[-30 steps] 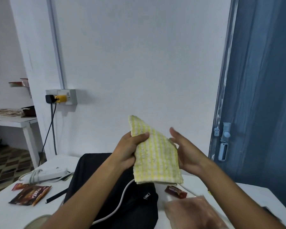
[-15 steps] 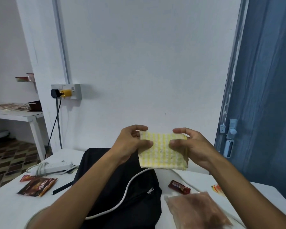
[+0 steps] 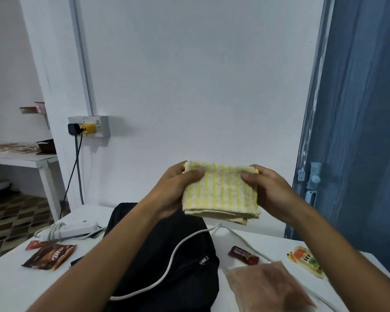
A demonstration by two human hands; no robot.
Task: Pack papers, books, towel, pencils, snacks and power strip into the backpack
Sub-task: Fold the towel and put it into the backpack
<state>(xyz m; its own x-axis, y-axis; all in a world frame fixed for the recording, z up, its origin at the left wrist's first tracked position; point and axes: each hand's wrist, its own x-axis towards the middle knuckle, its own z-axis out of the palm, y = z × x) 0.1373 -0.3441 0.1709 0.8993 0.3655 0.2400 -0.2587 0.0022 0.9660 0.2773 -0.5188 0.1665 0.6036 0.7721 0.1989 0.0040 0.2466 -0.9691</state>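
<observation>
White wall and a blue door backed the scene, with a white tabletop (image 3: 7,287) below. In the head view, both hands held the folded yellow-checked towel (image 3: 221,192) in the air above the far end of the black backpack (image 3: 167,255). The left hand (image 3: 176,192) pinched the towel's left upper corner, thumb over the front, and the right hand (image 3: 273,192) pinched the right upper corner the same way; neither hand was free. The towel's long axis ran left to right between the hands, its folded edge hanging downward toward the backpack, directly beneath and slightly nearer the person. Both hands stood about equally near the bag. No open mouth of the backpack could be made out; a zipper pull (image 3: 204,260) showed on its right side, so the opening probably had to be found first.

A white cable (image 3: 167,266) crossed the backpack's top and could snag. The power strip (image 3: 77,228) lay toward the tabletop's far left edge, a brown snack packet (image 3: 50,257) nearer. Right of the bag lay a small red snack bar (image 3: 243,255), a clear pouch (image 3: 268,287) and an orange packet (image 3: 306,262) near the right edge.
</observation>
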